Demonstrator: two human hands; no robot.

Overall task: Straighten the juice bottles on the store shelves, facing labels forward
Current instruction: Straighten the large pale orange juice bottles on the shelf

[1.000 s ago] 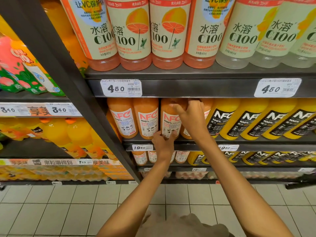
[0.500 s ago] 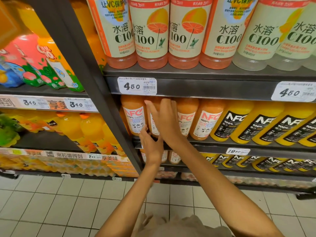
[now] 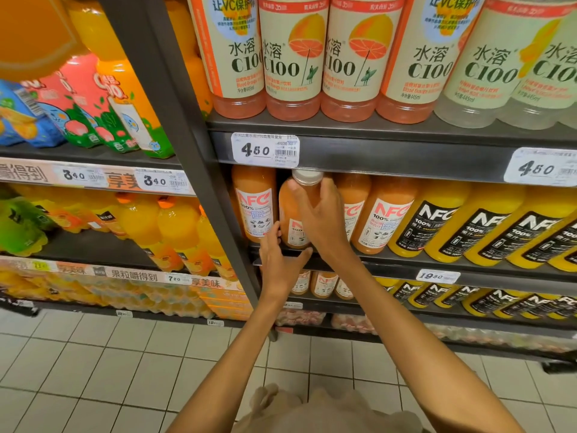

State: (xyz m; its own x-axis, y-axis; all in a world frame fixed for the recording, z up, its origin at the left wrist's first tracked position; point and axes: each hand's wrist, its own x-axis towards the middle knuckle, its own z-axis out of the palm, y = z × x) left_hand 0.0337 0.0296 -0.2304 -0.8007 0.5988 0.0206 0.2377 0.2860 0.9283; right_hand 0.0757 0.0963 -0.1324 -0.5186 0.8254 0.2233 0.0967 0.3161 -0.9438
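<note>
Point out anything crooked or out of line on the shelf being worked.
One NFC guava juice bottle sticks out of its row, tilted forward, white cap showing, label partly hidden. The right hand grips its neck; the left hand steadies its base. Neighbouring bottles stand in line.

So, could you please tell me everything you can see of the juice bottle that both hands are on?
The bottle is clear plastic, filled with pinkish-orange juice, with a white cap and a white NFC label that is partly hidden. It leans forward at the shelf's front edge, second in its row. The right hand grips its neck and shoulder; the left hand touches its base.
</note>
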